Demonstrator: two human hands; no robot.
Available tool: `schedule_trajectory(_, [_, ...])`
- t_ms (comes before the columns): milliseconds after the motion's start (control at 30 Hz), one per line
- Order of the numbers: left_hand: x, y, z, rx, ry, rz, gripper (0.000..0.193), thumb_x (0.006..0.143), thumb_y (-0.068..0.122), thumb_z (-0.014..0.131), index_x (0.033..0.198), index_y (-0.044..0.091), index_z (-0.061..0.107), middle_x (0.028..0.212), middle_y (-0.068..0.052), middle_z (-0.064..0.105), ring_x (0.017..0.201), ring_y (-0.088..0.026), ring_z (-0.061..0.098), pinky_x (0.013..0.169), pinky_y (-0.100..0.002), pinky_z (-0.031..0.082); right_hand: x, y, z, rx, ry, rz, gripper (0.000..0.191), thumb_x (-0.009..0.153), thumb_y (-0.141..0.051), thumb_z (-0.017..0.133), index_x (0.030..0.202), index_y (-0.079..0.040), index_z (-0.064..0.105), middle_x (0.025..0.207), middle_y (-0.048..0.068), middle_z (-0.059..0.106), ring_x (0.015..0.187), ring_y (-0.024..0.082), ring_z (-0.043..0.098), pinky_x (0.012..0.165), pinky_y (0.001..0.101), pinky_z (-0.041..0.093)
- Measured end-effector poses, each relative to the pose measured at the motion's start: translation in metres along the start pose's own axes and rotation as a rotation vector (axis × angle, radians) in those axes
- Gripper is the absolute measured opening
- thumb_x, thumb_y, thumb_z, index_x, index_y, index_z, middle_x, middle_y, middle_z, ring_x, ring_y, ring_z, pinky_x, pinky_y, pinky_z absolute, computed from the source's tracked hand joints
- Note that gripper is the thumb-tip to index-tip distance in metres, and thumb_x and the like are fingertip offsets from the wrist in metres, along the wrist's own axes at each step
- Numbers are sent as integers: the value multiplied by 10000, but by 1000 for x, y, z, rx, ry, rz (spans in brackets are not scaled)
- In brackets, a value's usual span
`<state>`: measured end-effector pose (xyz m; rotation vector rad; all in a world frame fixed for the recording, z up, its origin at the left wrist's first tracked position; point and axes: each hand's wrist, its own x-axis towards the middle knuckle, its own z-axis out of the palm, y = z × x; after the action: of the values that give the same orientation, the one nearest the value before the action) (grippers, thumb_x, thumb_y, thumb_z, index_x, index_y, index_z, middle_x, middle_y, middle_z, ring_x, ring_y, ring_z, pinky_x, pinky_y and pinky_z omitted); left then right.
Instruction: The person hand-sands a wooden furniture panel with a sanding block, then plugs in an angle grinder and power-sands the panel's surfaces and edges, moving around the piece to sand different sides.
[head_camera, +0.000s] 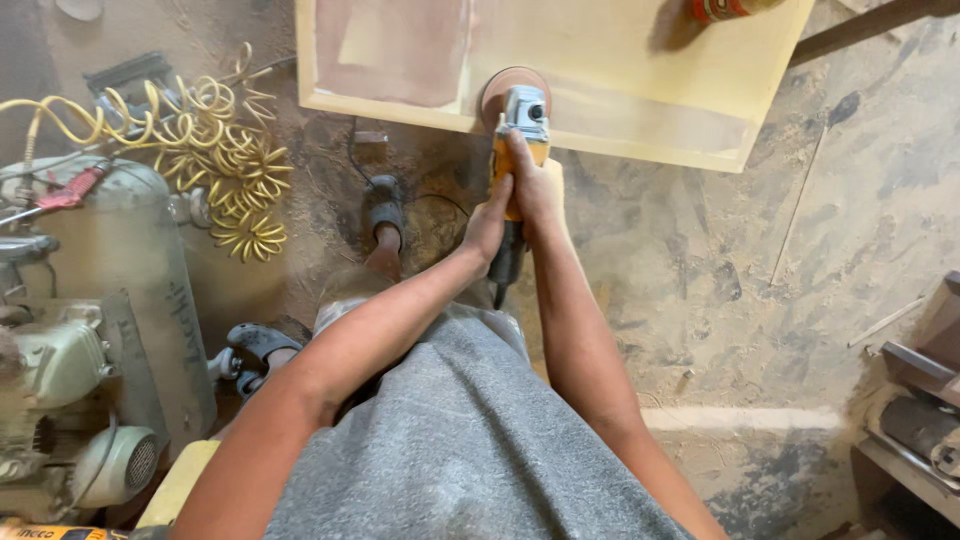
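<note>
Dusty concrete floor (720, 260), coated in sawdust. Resting on it: an air compressor (90, 330) at left with a coiled yellow hose (215, 150) beside it, thin wood strips (797, 210) at right, and a sandalled foot (385, 215) near centre.

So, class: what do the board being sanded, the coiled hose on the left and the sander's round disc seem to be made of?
Board: probably wood or fibreboard, pale yellow, matt, with a darker reddish patch still on it.
Coiled hose: looks like yellow plastic, springy spiral, dusty.
Disc: seemingly abrasive paper, reddish-brown and dull.
Both hands grip the orange sander, whose head looks like grey metal.
</note>
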<state>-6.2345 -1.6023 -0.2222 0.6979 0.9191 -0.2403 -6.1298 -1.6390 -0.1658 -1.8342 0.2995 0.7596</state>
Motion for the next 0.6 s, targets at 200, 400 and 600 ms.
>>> schedule_trajectory(200, [-2, -13, -57, 70, 117, 11, 874, 924, 783, 444, 1155, -6, 741, 964, -44, 719, 823, -152, 664, 688, -317, 528, -16, 1, 51, 8, -95, 15, 534, 872, -507, 732, 970, 16, 778, 802, 42, 729, 688, 121, 653, 603, 309, 539])
schedule_trajectory(400, [-6, -71, -43, 200, 153, 341, 806, 960, 761, 354, 1348, 95, 588, 1135, -31, 690, 1036, -140, 655, 882, -323, 516, -27, 20, 20, -319, -178, -26, 520, 852, -509, 741, 946, 2, 765, 770, 53, 748, 689, 127, 687, 639, 304, 552])
schedule_trajectory(600, [3, -78, 39, 359, -79, 37, 812, 944, 737, 485, 1063, -33, 715, 931, -73, 727, 855, -176, 680, 717, -339, 531, -30, 31, -82, 100, 149, 151, 562, 913, -519, 662, 1037, 21, 757, 900, 99, 752, 737, 159, 710, 624, 320, 570])
